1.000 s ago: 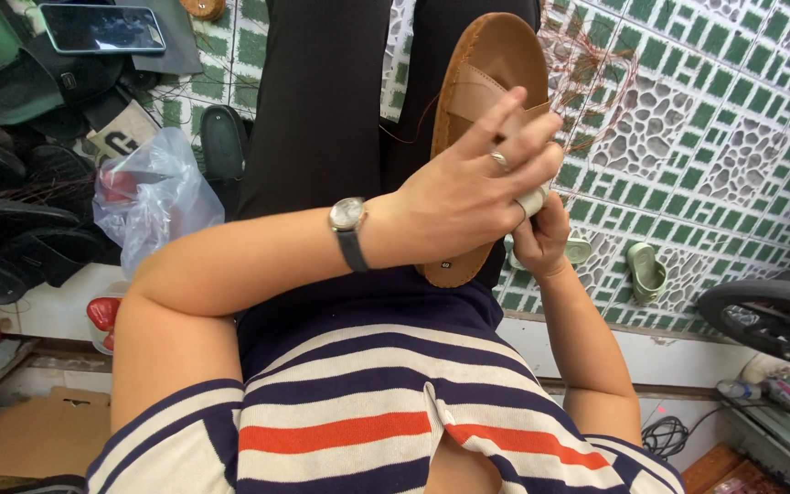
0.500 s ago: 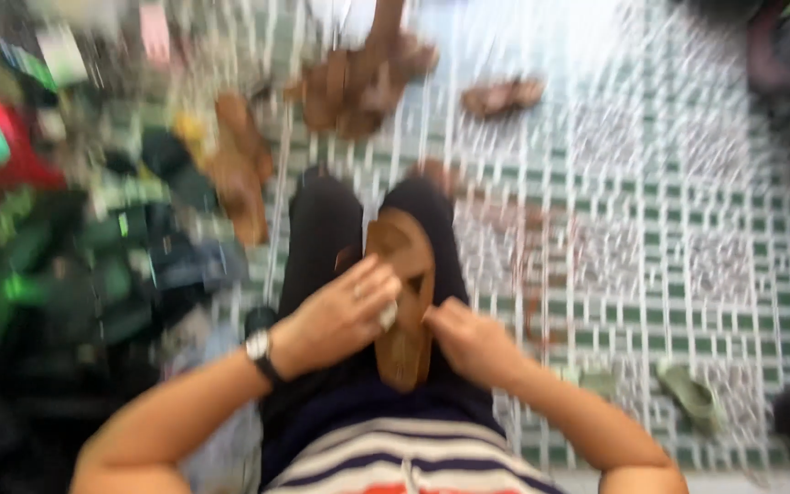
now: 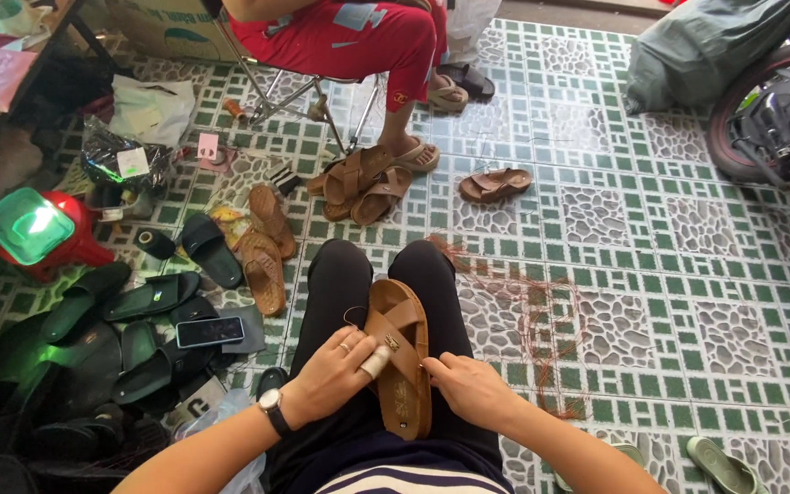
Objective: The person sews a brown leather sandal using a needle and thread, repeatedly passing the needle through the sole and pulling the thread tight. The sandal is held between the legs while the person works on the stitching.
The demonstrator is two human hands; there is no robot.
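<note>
Head view, looking straight down at the lap. A brown sandal (image 3: pixel 400 352) with crossed straps lies lengthwise on the person's black-trousered thighs, toe pointing away, heel toward the striped shirt. The left hand (image 3: pixel 336 370), a watch on its wrist and a ring on one finger, rests on the sandal's left edge; its fingers (image 3: pixel 358 352) are curled loosely together over the strap, one of them wrapped in a pale guard (image 3: pixel 375 362), pressing down more than pinching. The right hand (image 3: pixel 468 384) comes in from the other side, fingers (image 3: pixel 434 369) drawn together at the sandal's right edge, near the middle of the sole. Whether they pinch a needle or thread there I cannot tell; it is too small to see.

As a judgement: this is close work along the sole's edge, and it goes best with the sandal kept flat across both thighs, the left hand pinning the strap so nothing twists, the guarded finger taking any pushing, and the right hand working in short, even pulls close to the edge.

Around the knees, a loose tangle of reddish thread (image 3: pixel 541 320) lies on the green-and-white tiled floor (image 3: pixel 688 274) to the right. To the left, a pile of black slippers (image 3: pixel 139 329) and a phone (image 3: pixel 209 331). Ahead, more brown sandals (image 3: pixel 363 183) lie by the feet of another person in red trousers (image 3: pixel 358 37) on a folding stool.
</note>
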